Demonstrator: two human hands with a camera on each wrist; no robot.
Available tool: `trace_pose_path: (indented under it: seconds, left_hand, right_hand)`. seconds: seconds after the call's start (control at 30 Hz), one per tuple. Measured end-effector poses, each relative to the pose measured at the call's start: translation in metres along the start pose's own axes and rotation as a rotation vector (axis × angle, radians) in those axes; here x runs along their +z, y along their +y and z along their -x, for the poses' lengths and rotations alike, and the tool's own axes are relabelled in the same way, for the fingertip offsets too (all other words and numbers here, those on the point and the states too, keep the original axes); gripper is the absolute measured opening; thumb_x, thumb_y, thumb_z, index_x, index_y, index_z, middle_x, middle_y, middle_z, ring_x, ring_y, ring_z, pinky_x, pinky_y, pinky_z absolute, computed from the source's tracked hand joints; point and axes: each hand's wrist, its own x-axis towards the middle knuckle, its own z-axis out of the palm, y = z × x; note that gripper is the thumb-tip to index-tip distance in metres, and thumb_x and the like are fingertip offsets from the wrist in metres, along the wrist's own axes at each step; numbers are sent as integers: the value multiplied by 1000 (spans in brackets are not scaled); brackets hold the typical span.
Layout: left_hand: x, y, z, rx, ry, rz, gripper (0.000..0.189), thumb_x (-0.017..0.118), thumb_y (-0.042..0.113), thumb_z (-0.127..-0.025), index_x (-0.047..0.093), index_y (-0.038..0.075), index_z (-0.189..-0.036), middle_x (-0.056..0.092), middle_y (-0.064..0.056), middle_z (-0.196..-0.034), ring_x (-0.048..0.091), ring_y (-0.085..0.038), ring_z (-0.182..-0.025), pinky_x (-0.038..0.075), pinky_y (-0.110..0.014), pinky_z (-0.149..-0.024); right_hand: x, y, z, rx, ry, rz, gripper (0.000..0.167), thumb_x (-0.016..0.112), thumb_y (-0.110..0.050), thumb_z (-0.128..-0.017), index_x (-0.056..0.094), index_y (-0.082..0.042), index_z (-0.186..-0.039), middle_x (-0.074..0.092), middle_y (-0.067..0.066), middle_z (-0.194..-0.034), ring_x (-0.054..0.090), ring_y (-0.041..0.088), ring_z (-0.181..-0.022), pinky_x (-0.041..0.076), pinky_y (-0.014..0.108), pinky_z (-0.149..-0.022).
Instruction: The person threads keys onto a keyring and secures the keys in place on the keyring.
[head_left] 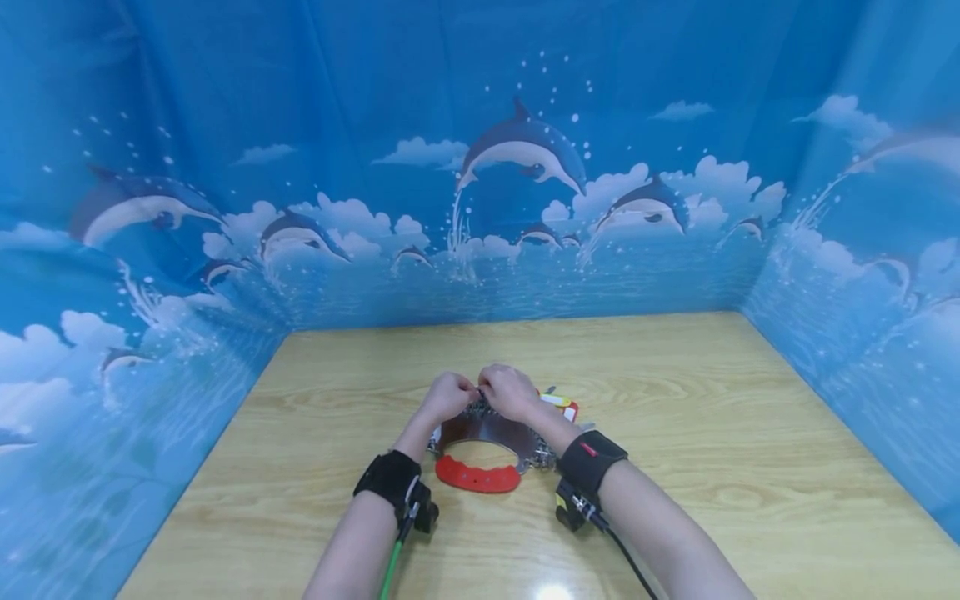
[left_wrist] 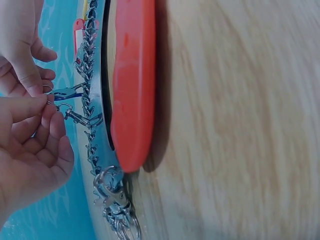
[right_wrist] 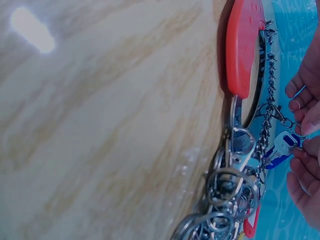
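A large metal key hoop with a red grip (head_left: 477,476) lies on the table, its jagged steel band (head_left: 491,427) curving beyond the grip. At the band's far edge my left hand (head_left: 448,394) and right hand (head_left: 510,390) meet fingertip to fingertip. In the left wrist view the left hand (left_wrist: 32,140) pinches a small key ring at a snap hook (left_wrist: 75,116). The right hand (right_wrist: 306,172) pinches at the same ring in the right wrist view, where a silver key (right_wrist: 284,144) with a blue tag (right_wrist: 278,159) hangs beside its fingertips. Fingers partly hide the ring.
Snap hooks and rings (right_wrist: 227,192) bunch at the hoop's right end, with more rings (left_wrist: 116,195) at its left end. Yellow (head_left: 556,400) and red (head_left: 572,412) key tags lie beyond the right forearm. A blue dolphin-print curtain (head_left: 420,100) borders the table (head_left: 675,392).
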Motion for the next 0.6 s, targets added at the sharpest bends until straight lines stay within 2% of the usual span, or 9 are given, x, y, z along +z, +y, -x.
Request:
trace_pose_path:
  seconds: [0.17, 0.33, 0.43, 0.6]
  left_hand:
    - [-1, 2, 1, -20, 0, 7, 37, 56, 5, -86, 41, 12, -53, 31, 3, -50, 27, -11, -45, 25, -24, -46]
    - [-4, 3, 2, -48, 8, 44, 28, 56, 7, -87, 53, 4, -59, 36, 1, -52, 30, -12, -48, 27, -24, -48]
    - [-4, 3, 4, -43, 1, 33, 24, 59, 10, -87, 59, 1, -66, 38, 1, -53, 32, -11, -49, 28, -24, -48]
    - [-5, 5, 6, -25, -19, -4, 28, 61, 13, -88, 55, 4, -62, 34, 3, -52, 30, -11, -48, 28, -24, -48]
  right_hand:
    - [-1, 0, 0, -28, 4, 0, 9, 57, -5, -87, 66, -9, -88, 60, 2, -82, 57, 16, -75, 47, 28, -64]
    - [-1, 0, -1, -32, 3, 1, 9, 58, -6, -88, 66, -9, -89, 60, 2, -83, 58, 16, -76, 47, 28, -64]
    - [-1, 1, -1, -17, 1, -4, 8, 58, -6, -87, 66, -9, -89, 60, 2, -83, 57, 15, -75, 46, 28, -63]
    - [-2, 1, 0, 8, -12, -5, 9, 58, -6, -87, 65, -9, -90, 59, 2, -83, 56, 15, -75, 46, 28, -63]
